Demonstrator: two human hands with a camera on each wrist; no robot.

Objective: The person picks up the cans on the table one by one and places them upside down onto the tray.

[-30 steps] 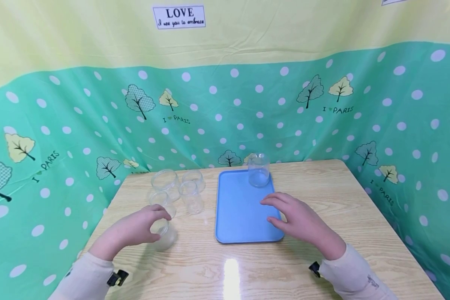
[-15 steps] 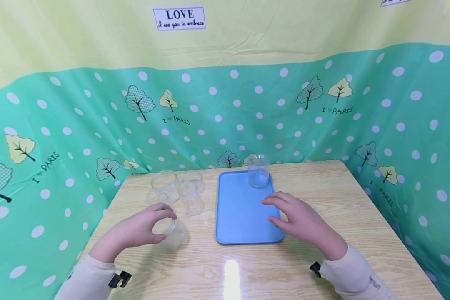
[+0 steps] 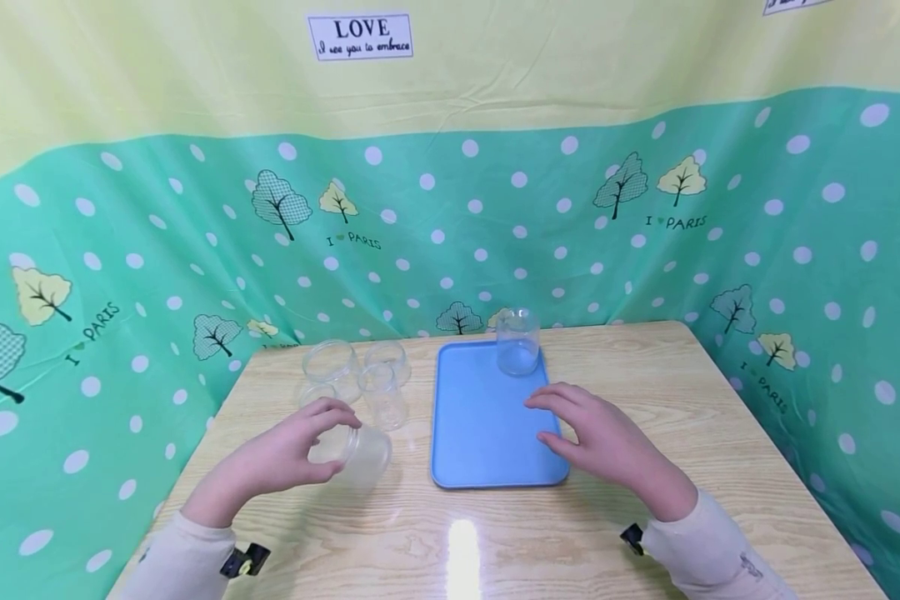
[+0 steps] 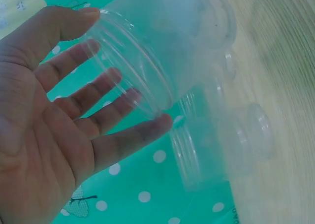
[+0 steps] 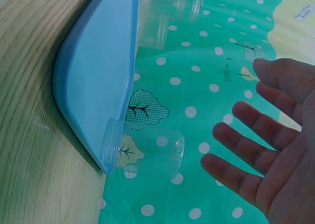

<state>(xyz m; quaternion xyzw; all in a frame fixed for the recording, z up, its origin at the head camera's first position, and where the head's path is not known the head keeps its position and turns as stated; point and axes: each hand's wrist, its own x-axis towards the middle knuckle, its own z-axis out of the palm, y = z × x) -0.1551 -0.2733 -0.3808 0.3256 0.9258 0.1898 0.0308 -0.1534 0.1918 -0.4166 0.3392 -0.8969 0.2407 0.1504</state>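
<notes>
My left hand (image 3: 292, 446) grips a clear plastic jar (image 3: 370, 457) by its threaded rim, thumb on one side and fingers on the other, as the left wrist view shows. The jar is tilted over the table, its mouth toward my palm and its base pointing right. Above the right edge of the blue tray (image 3: 480, 425) my right hand (image 3: 592, 435) hovers with relaxed fingers, holding nothing. One clear jar (image 3: 517, 350) stands mouth down at the tray's far right corner; the right wrist view shows its threaded rim (image 5: 110, 145) against the tray.
Several other clear jars stand close together at the back left of the wooden table (image 3: 645, 375), among them a wide one (image 3: 332, 362) and a slim one (image 3: 385, 404). A green dotted curtain (image 3: 450, 225) hangs behind the table and along both sides.
My left hand has moved slightly right, and the jar in it has swung from nearly upright to tilted, its base moving to the right. My right hand has hardly moved.
</notes>
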